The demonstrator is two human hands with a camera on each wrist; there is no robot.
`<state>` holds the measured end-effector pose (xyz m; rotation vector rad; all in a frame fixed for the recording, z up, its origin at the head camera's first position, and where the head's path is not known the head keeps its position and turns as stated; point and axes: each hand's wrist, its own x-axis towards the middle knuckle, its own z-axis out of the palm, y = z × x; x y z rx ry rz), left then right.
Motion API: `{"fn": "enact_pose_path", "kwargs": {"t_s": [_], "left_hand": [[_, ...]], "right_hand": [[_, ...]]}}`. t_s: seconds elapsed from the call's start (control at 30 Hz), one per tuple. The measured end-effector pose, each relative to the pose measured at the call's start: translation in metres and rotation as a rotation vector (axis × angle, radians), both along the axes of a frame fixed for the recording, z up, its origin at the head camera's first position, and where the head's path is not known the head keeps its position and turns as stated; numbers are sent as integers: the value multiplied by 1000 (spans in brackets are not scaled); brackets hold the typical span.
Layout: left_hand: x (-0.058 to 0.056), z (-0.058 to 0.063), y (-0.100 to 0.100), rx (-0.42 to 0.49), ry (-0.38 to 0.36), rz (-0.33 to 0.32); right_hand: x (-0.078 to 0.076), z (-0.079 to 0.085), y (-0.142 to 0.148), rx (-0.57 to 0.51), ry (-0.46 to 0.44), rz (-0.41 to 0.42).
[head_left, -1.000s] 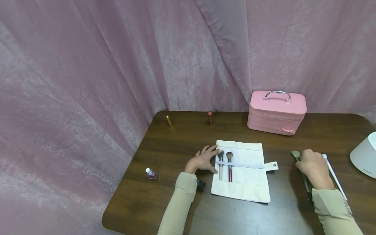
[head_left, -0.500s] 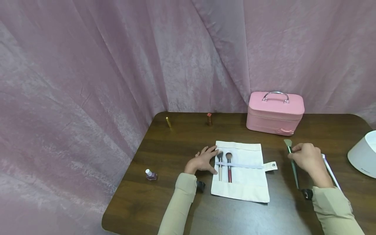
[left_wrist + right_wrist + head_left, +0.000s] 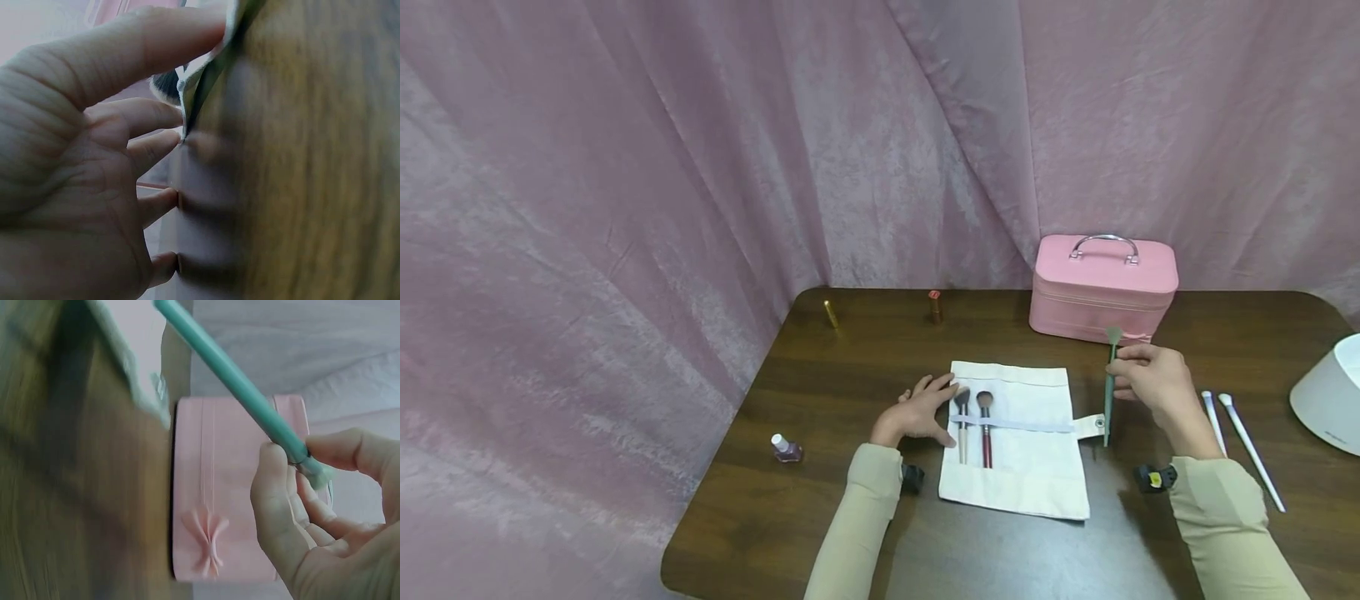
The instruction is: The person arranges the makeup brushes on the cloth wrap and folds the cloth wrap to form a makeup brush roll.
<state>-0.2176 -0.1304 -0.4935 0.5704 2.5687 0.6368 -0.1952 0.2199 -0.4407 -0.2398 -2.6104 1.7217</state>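
My right hand (image 3: 1153,383) pinches a green makeup brush (image 3: 1109,392) between thumb and fingers, raised over the table near the pouch's snap strap (image 3: 1089,426). In the right wrist view the brush's green handle (image 3: 231,378) slants up to the left. My left hand (image 3: 917,411) rests with spread fingers on the left edge of the white fabric brush roll (image 3: 1037,467); in the left wrist view its thumb and fingertips touch the roll's edge and the table. A dark-tipped brush (image 3: 962,425) and a red-handled brush (image 3: 987,429) lie under the roll's elastic band.
Two white brushes (image 3: 1252,450) lie to the right of my right forearm. Behind stands a pink case (image 3: 1097,287); a white round object (image 3: 1333,396) sits at the right edge. A lipstick (image 3: 936,307), a gold tube (image 3: 831,314) and a nail polish bottle (image 3: 786,448) stand to the left.
My right hand has lifted the green brush from beside the white brushes and carried it left toward the roll, turning it more upright. The left hand stays in place.
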Motion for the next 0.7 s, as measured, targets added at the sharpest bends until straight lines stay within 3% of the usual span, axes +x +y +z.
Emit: {"fn": "enact_pose_path", "kwargs": {"t_s": [0.27,0.53,0.7], "left_hand": [[-1,-1,0,-7,-1,3],[-1,1,-1,8,-7,3],[-1,1,-1,11,-9,5]], "right_hand": [[-8,-2,-16,-201,42,-11],[-14,-2,-35,-255,59,-44],[-19,-3,-49,-321,51,-114]]}}
